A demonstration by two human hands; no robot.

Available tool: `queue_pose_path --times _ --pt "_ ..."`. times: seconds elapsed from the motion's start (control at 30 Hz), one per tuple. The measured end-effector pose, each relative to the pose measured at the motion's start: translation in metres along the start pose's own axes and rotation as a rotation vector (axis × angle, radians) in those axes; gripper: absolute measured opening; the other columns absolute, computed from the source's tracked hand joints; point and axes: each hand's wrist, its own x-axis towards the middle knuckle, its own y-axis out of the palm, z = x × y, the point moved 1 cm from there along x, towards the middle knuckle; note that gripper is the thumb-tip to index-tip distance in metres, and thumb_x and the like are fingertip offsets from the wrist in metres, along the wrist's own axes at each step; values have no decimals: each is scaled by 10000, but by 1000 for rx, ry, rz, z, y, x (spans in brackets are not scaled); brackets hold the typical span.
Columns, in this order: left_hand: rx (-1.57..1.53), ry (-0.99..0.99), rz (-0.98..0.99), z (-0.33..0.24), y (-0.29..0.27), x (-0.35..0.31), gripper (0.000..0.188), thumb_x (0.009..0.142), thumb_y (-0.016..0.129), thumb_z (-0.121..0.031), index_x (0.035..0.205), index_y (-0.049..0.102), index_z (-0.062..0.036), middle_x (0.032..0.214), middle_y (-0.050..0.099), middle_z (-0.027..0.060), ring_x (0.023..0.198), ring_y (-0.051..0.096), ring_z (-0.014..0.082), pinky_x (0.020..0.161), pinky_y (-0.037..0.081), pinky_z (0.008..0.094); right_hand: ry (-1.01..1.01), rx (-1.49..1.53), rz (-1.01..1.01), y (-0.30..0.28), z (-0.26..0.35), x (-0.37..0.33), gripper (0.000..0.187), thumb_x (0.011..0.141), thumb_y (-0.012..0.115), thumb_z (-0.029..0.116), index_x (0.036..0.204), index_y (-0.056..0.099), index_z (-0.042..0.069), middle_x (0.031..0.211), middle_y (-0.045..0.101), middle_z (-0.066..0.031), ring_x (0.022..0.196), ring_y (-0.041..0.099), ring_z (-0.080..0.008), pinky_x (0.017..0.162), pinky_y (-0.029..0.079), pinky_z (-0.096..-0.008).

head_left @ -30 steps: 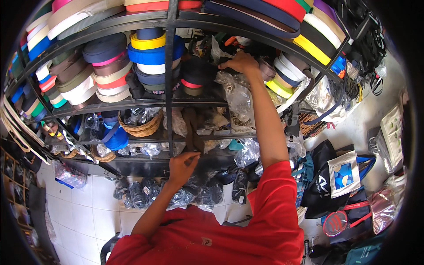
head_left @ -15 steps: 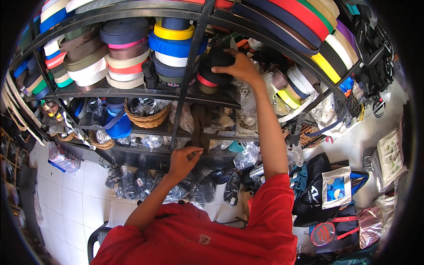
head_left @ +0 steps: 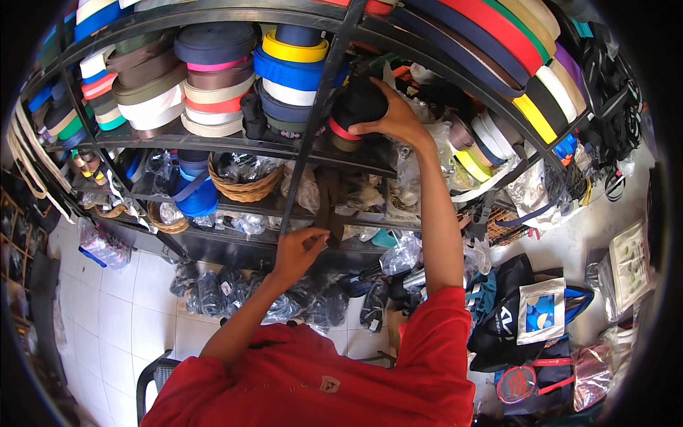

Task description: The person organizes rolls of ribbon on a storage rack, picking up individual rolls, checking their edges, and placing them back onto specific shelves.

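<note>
My right hand (head_left: 400,119) reaches up to the shelf and grips a black webbing roll (head_left: 361,102), thumb low on its side and fingers over the top. Under that roll lies a thin red band roll (head_left: 343,131) above an olive one. Lower down, a dark brown webbing strap (head_left: 327,196) hangs in front of the lower shelves. The fingers of my left hand (head_left: 299,253) are pinched together at the strap's lower edge. How much of it they hold is partly hidden.
A black metal upright (head_left: 316,117) stands just left of the roll. Stacked coloured webbing rolls (head_left: 213,85) fill the shelf on the left. A wicker basket (head_left: 245,186) sits below. Plastic-wrapped packets (head_left: 249,295) lie on the tiled floor, bags (head_left: 509,320) at the right.
The whole view has shifted slightly, so the shelf appears farther right. Both hands keep nearly the same places at the black roll and the hanging strap.
</note>
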Motion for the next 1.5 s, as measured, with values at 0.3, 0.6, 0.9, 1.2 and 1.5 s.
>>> queue_pose_path --times 0.3,0.6,0.9,1.2,1.5 --pt "113 91 -259 -63 4 124 647 847 750 -165 1386 469 56 1129 651 249 680 684 269 703 537 381 -92 7 -88 9 -23 9 1083 550 952 284 1446 428 -24 1332 583 -193 1227 573 -266 1067 430 -337" --pt "237 1 -381 -70 35 154 746 780 811 -237 1349 429 56 1277 550 282 1104 603 460 892 529 501 -43 146 -183 -4 -15 -5 966 590 929 244 1393 482 -55 1217 648 -172 1128 625 -233 1007 462 -325" --pt "255 -17 -485 -66 41 166 711 668 890 -209 1234 530 27 1184 611 238 1085 615 426 875 514 494 21 259 -403 -24 16 -58 960 578 931 276 1357 499 -85 1201 653 -198 1111 641 -256 970 489 -341" --pt "-293 -129 -387 -85 45 127 440 925 663 -258 1228 537 36 1079 640 171 833 664 236 730 550 371 53 514 -499 -10 30 -101 837 672 885 102 1381 480 -81 1153 666 -157 1018 662 -206 951 496 -307" --pt "-1190 -157 179 -136 29 88 608 1032 445 -491 1414 418 -20 1314 563 139 1138 594 220 983 474 382 -236 14 -607 -7 63 -127 953 566 880 139 1416 467 16 1291 584 -184 1162 603 -264 1009 474 -377"
